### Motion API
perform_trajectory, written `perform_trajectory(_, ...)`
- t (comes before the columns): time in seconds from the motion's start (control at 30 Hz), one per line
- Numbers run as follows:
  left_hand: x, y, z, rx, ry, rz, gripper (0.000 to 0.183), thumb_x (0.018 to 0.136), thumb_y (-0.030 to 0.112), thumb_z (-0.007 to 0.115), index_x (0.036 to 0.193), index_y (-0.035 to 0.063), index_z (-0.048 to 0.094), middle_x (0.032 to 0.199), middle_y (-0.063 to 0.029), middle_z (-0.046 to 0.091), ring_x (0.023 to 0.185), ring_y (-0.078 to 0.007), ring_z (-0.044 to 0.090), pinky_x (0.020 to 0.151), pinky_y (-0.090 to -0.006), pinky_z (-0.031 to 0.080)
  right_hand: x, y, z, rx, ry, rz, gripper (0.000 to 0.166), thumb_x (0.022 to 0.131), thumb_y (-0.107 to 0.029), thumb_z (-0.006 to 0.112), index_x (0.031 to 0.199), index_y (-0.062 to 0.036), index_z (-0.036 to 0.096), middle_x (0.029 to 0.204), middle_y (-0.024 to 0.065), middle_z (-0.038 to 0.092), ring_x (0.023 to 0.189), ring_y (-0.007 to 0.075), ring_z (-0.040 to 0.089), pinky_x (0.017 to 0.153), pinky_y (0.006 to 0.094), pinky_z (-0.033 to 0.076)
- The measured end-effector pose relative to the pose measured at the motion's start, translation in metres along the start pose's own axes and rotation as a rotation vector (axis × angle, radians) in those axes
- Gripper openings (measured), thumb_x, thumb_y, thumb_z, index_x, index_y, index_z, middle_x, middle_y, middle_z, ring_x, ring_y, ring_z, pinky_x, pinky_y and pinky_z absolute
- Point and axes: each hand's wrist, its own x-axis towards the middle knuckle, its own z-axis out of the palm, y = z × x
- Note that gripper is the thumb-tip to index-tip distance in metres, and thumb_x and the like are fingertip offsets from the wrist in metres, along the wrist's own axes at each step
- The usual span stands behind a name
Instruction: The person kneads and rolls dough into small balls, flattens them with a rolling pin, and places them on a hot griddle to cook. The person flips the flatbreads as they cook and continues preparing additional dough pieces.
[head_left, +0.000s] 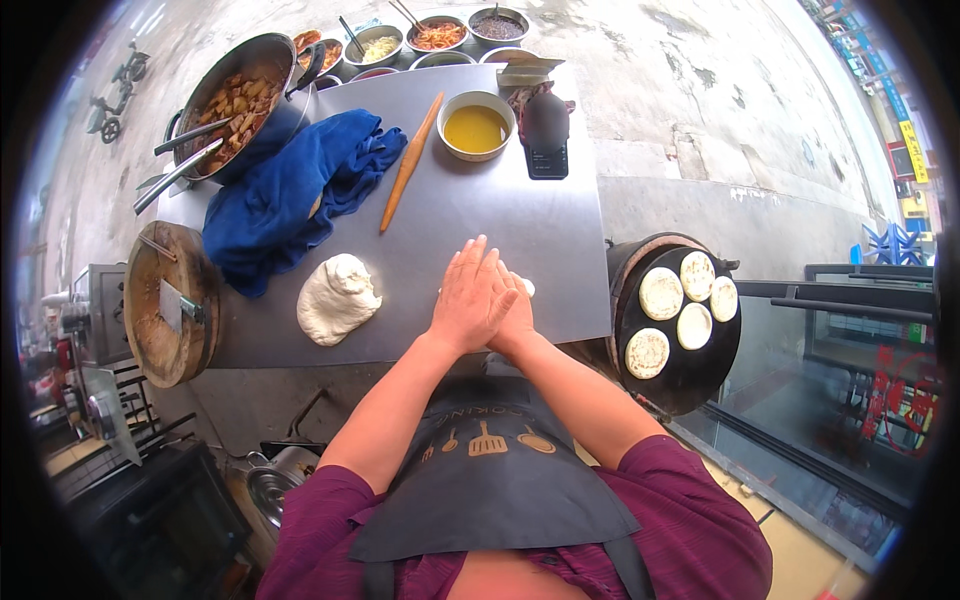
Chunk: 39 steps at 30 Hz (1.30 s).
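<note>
My left hand lies flat across the top of my right hand, both palm down over the steel tabletop. Pale edges of a dough piece peek out at the sides; most of it is hidden under my palms. To the left rests a larger lump of white dough, folded over at its top. Beyond my hands, a tapered wooden rolling pin lies at a slant. A bowl of yellow oil stands to the right of the pin.
Flatbreads sit on a round black griddle at right. A blue cloth, a pot of stew and a round chopping block with a cleaver are at left. Filled bowls line the far edge near a phone.
</note>
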Motion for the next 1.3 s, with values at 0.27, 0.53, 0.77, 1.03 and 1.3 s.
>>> perform_trajectory(0.27, -0.008, -0.016, 0.052, 0.126, -0.039, -0.162, 0.072, 0.112, 0.054, 0.042, 0.156, -0.0027, 0.05, 0.163, -0.0269, 0.048, 0.154, -0.0446, 0.042, 0.129, -0.0561, 0.026, 0.007, 0.05, 0.01, -0.2, 0.251, -0.188, 0.05, 0.102, -0.027, 0.059, 0.144, -0.0006, 0.063, 0.157, 0.0235, 0.056, 0.149, 0.0413, 0.049, 0.125, 0.0519, 0.037)
perform_trajectory(0.53, -0.038, -0.019, 0.053, 0.296, -0.093, -0.212, 0.075, 0.106, 0.054, 0.042, 0.16, 0.0015, 0.047, 0.168, -0.0213, 0.044, 0.16, -0.0397, 0.034, 0.132, -0.0586, 0.018, -0.01, 0.028, 0.011, -0.366, 0.107, -0.054, 0.065, 0.103, -0.039, 0.051, 0.159, -0.006, 0.052, 0.172, 0.0146, 0.042, 0.161, 0.0362, 0.033, 0.131, 0.0572, 0.022)
perform_trajectory(0.77, 0.028, -0.059, 0.041, 0.337, -0.12, -0.24, 0.071, 0.104, 0.048, 0.047, 0.165, 0.0107, 0.044, 0.174, -0.0154, 0.035, 0.164, -0.0379, 0.025, 0.133, -0.0603, 0.014, 0.066, 0.033, -0.001, -0.337, 0.022, -0.049, 0.076, 0.099, -0.042, 0.053, 0.165, -0.0059, 0.042, 0.177, 0.0153, 0.031, 0.165, 0.0362, 0.024, 0.132, 0.0584, 0.014)
perform_trajectory(1.03, 0.063, -0.085, 0.033, 0.307, -0.055, -0.226, 0.061, 0.112, 0.042, 0.036, 0.165, 0.0138, 0.044, 0.176, -0.0146, 0.033, 0.165, -0.0356, 0.022, 0.134, -0.0555, 0.011, 0.102, 0.04, 0.0, -0.275, 0.175, -0.114, 0.062, 0.104, -0.035, 0.051, 0.156, -0.0012, 0.053, 0.167, 0.0203, 0.045, 0.16, 0.0365, 0.036, 0.132, 0.0541, 0.022)
perform_trajectory(1.3, -0.04, -0.031, 0.039, 0.301, -0.059, -0.199, 0.058, 0.107, 0.031, 0.052, 0.155, -0.0006, 0.053, 0.166, -0.0205, 0.048, 0.158, -0.0405, 0.038, 0.132, -0.0552, 0.024, -0.024, 0.033, 0.018, -0.153, 0.275, -0.205, 0.047, 0.106, -0.03, 0.056, 0.144, -0.0033, 0.066, 0.155, 0.016, 0.061, 0.15, 0.0338, 0.051, 0.129, 0.0513, 0.031)
